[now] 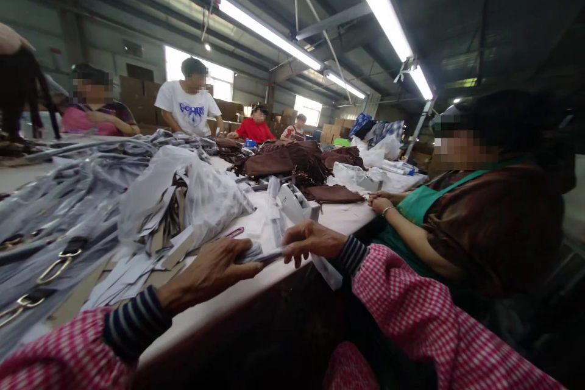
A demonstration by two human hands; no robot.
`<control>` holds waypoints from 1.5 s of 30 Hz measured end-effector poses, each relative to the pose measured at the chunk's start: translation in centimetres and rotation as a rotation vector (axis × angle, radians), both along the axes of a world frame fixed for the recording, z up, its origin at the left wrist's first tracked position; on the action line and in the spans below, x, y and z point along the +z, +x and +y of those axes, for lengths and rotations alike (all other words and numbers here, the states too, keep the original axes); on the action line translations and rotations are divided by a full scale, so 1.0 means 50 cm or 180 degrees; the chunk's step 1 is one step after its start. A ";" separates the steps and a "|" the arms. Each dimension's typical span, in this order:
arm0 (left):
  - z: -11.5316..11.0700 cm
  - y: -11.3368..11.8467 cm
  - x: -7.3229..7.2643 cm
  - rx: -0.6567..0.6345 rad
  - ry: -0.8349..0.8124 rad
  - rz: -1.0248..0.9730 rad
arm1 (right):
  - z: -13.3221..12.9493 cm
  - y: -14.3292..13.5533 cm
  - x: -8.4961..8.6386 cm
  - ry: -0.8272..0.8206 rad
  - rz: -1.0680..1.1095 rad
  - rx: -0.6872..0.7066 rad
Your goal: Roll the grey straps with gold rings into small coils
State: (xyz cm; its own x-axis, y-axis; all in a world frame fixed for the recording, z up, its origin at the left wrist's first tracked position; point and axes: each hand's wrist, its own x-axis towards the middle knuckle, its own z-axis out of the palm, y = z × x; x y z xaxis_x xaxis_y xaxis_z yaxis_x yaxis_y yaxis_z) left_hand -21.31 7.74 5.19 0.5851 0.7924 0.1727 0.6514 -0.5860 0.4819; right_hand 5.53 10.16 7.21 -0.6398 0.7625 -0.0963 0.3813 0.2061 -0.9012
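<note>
At the table's near edge, my left hand is closed on a folded grey strap, thumb along its side. The strap's far end points toward my right hand, whose curled fingers pinch its tip. Just beyond my hands lie a clear plastic-wrapped piece and a white printed packet. Beside my left hand are loose grey and white card strips, spilling from a translucent plastic bag. A small pink loop lies behind my left fingers.
Plastic-wrapped grey straps with gold clasps cover the table's left side. Brown pouches are heaped at the middle. A co-worker in a green apron sits close on the right; several others work along the far side.
</note>
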 end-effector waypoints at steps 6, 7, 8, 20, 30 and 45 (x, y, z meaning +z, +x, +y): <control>0.039 -0.018 0.012 -0.0054 -0.0972 -0.0206 | 0.010 0.031 -0.022 -0.0054 -0.0017 0.0178; 0.043 -0.019 0.018 -0.0109 -0.0853 -0.0103 | 0.006 0.036 -0.029 0.0029 -0.0051 0.0219; 0.047 -0.019 0.026 -0.0184 -0.0708 0.0020 | 0.001 0.039 -0.037 0.0127 -0.0099 0.0270; 0.034 0.059 0.156 -0.0274 -0.0939 0.0669 | -0.042 -0.019 -0.026 0.1213 0.0093 -0.0001; 0.037 0.012 0.111 -0.0489 -0.1386 0.0240 | -0.017 -0.063 -0.035 0.0484 0.0933 -0.0305; 0.035 0.000 0.035 -0.0218 -0.1471 -0.0352 | -0.026 -0.102 -0.113 -0.0041 0.1295 -0.0318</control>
